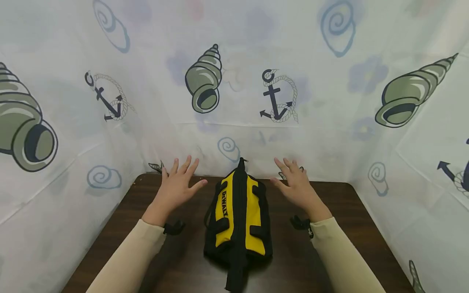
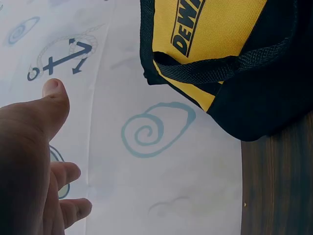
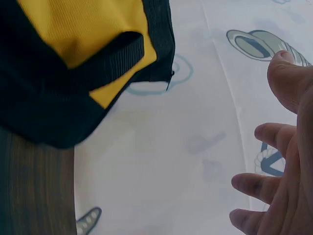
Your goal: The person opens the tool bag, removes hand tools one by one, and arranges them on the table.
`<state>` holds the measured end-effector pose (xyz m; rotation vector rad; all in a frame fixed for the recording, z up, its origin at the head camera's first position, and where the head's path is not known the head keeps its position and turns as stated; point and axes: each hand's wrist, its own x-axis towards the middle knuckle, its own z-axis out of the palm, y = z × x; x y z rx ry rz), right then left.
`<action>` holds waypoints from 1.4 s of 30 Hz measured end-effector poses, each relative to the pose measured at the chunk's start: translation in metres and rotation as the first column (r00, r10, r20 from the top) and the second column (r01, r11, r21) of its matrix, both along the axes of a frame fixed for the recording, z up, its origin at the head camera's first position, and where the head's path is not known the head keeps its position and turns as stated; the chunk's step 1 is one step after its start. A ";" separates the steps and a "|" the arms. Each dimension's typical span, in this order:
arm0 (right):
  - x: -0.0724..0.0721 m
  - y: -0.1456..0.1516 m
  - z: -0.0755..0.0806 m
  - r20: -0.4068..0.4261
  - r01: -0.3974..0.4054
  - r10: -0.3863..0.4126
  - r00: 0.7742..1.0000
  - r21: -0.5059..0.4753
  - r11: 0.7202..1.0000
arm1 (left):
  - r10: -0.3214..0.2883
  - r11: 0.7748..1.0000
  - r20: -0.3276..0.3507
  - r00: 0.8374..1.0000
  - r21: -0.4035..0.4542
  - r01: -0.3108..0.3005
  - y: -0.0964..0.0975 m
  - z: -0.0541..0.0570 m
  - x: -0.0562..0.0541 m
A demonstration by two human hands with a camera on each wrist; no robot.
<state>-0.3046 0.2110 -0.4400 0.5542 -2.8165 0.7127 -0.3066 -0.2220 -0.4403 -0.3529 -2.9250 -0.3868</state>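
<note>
A yellow and black DeWalt tool bag (image 1: 239, 211) rests on the brown table, its dark zipper strip running lengthwise along the top. Black strap loops cross its yellow sides, and one loop stands out in the left wrist view. My left hand (image 1: 178, 185) is held to the left of the bag with fingers spread, apart from it. On the other side, my right hand (image 1: 296, 185) is likewise spread and holds nothing. Both wrist views show the bag (image 2: 210, 29) beyond the thumb, with a gap between hand and fabric.
The dark wood table (image 1: 311, 260) has its far edge against a pale cloth (image 1: 242, 138) printed with shells and anchors. This cloth also rises at the left and right sides. Black wrist straps (image 1: 174, 228) sit at the cuffs of the cream sleeves.
</note>
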 end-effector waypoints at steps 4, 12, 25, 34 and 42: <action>0.000 -0.008 0.004 0.047 -0.011 0.013 0.999 -0.050 0.999 | 0.000 1.000 0.012 1.000 0.018 0.000 0.004 -0.001 -0.003; -0.012 -0.031 0.013 0.131 -0.038 0.060 0.990 -0.161 0.986 | -0.042 0.997 0.009 0.999 0.066 0.042 0.012 0.012 -0.014; -0.032 -0.055 0.014 0.207 -0.073 0.112 0.972 -0.191 0.979 | -0.100 0.992 0.013 0.995 0.080 0.099 0.028 0.023 -0.037; -0.051 -0.073 0.014 0.252 -0.072 0.132 0.959 -0.232 0.970 | -0.152 0.985 0.018 0.988 0.090 0.149 0.040 0.023 -0.056; -0.059 -0.084 0.010 0.297 -0.044 0.118 0.948 -0.243 0.969 | -0.198 0.979 0.037 0.980 0.056 0.195 0.051 0.026 -0.076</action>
